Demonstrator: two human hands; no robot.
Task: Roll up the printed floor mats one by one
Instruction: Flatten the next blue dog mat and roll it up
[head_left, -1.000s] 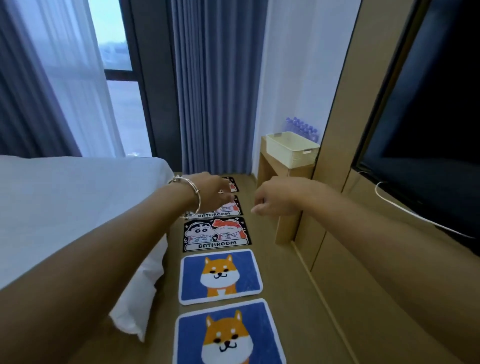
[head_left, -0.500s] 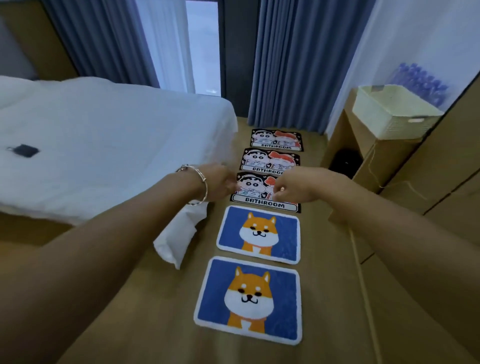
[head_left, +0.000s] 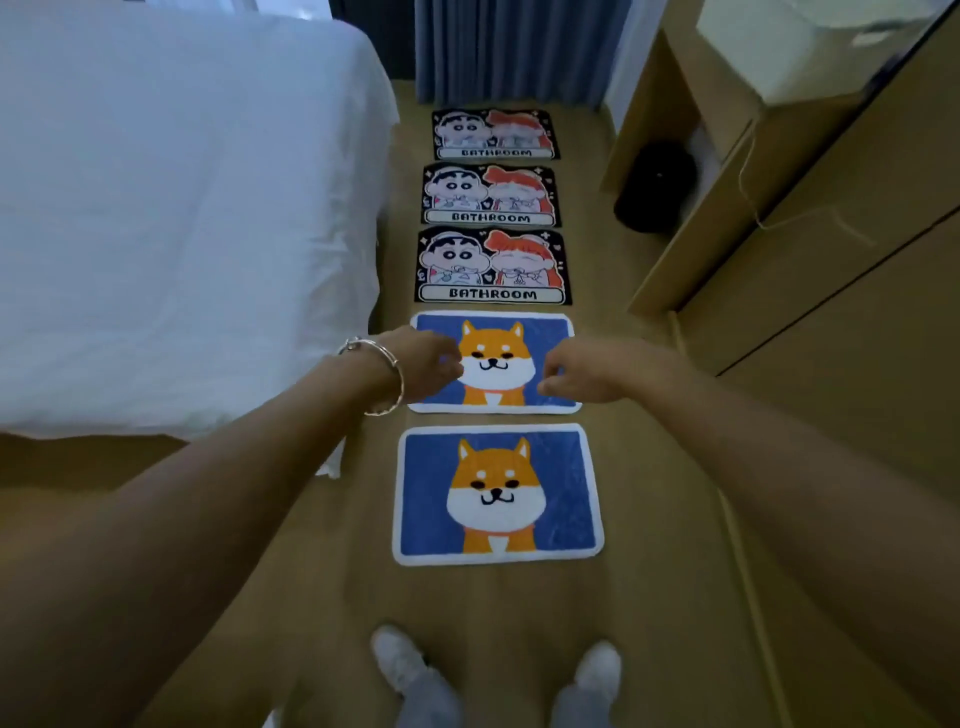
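Observation:
Several printed mats lie flat in a row on the wooden floor. Nearest my feet is a blue dog mat (head_left: 497, 493). Beyond it lies a second blue dog mat (head_left: 496, 332), then three black "BATHROOM" cartoon mats (head_left: 491, 266), (head_left: 491, 196), (head_left: 493, 134). My left hand (head_left: 426, 370), with a silver bangle on the wrist, and my right hand (head_left: 587, 376) hover in the air in front of the second dog mat. Both have loosely curled fingers and hold nothing.
A white bed (head_left: 171, 208) runs along the left of the mats. Wooden cabinets (head_left: 831, 291) and a desk stand on the right, with a black bin (head_left: 654, 187) under the desk. Blue curtains (head_left: 509, 47) hang at the far end. My two white shoes (head_left: 400, 657) stand just before the nearest mat.
My view has tipped down from the window to the floor, so my feet and all the mats show. Both hands now appear in front of the second dog mat instead of the cartoon mats.

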